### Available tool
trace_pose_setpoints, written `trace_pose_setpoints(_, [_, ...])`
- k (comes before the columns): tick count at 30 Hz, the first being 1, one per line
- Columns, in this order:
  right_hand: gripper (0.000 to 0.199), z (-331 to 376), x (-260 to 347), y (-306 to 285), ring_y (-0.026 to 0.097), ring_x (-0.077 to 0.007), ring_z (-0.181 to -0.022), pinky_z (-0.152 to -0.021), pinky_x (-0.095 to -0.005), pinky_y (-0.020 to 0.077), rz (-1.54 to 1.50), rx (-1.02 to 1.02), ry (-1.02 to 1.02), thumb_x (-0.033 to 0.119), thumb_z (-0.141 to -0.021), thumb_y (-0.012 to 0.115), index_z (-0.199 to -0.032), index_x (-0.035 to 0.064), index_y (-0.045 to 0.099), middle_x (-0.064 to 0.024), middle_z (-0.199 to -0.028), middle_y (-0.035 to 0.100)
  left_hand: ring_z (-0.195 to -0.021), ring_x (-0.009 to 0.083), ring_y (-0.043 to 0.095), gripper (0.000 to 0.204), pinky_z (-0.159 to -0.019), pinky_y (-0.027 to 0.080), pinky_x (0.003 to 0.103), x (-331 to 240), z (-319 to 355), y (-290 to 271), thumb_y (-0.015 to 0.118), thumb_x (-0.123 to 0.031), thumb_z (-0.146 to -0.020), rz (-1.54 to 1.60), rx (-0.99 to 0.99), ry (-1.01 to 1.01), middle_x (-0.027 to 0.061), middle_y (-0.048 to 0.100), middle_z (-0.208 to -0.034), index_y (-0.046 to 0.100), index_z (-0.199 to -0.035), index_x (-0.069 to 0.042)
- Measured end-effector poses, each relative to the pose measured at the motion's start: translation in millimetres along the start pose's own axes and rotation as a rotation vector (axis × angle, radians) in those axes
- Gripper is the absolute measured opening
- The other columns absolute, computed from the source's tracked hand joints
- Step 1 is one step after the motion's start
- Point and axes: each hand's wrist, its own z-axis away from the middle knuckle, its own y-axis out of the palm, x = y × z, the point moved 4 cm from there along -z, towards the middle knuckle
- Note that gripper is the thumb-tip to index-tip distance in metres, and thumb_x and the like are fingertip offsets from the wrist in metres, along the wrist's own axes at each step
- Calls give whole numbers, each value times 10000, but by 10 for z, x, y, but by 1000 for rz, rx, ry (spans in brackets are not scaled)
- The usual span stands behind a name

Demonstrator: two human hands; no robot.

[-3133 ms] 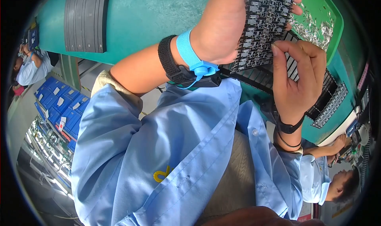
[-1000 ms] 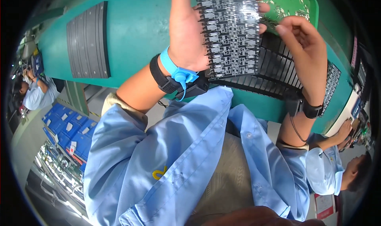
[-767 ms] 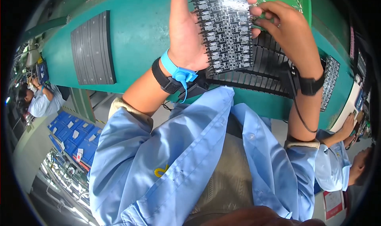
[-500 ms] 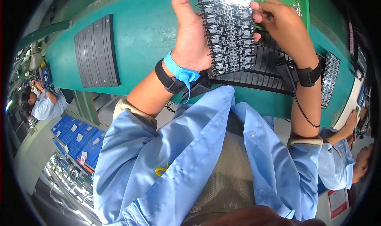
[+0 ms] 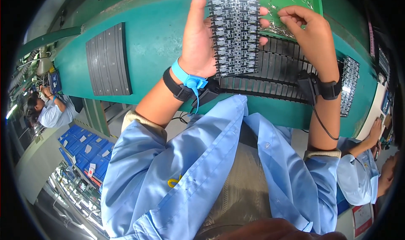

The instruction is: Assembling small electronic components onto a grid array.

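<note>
My left hand (image 5: 198,42) holds a black circuit board panel (image 5: 236,33) raised over the table, thumb along its left side and fingertips showing past its right edge. Rows of small parts and spiky bits run along both edges of the panel. My right hand (image 5: 310,33) is apart from the panel, beside the green tray (image 5: 317,4). Its thumb and forefinger are pinched together; anything between them is too small to make out. Small shiny metal pieces (image 5: 278,27) lie scattered in that tray.
Under the panel lies a black slotted rack (image 5: 274,73) on the green table (image 5: 156,33). A dark grooved block (image 5: 109,61) rests at the left. Another board panel (image 5: 349,86) lies at the right. Co-workers sit on both sides; blue bins (image 5: 86,149) stand at lower left.
My right hand has moved away from the panel's right edge to the green tray's side. The panel in my left hand has shifted slightly left and up in view.
</note>
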Motion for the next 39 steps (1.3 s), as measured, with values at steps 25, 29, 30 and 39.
trace_pose_setpoints(25, [145,618,588,507,664,-175,-896,-832,-278,540,-333,44,-92,-47,-857,775,-996,-11,754,-74,-985,680,-942,215,731,906,-837,631,340,-52,149,-245,260,-783,-1008,43,-28,120,136,728,-1128,627,-1302,-8])
trace_pose_setpoints(29, [137,604,573,511,666,-174,-909,-834,-278,536,-347,81,-56,-47,-858,776,-987,-10,748,-78,-998,675,-939,212,731,906,-837,633,342,-61,155,-251,263,-783,-1007,71,-13,120,136,728,-1127,624,-1305,-8])
trace_pose_setpoints(30, [137,602,574,510,666,-174,-909,-834,-278,536,-347,80,-56,-47,-858,776,-987,-10,748,-78,-998,675,-941,212,731,908,-840,633,344,-64,155,-247,262,-785,-1006,81,-2,119,137,728,-1129,622,-1310,-8])
trace_pose_setpoints(39, [137,574,621,509,673,-186,-922,-842,-283,535,-284,62,-107,-36,-874,765,-1002,-7,728,-82,-997,679,-970,212,728,912,-860,631,342,-53,165,-256,279,-790,-999,4,-55,133,139,726,-1137,617,-1330,-10])
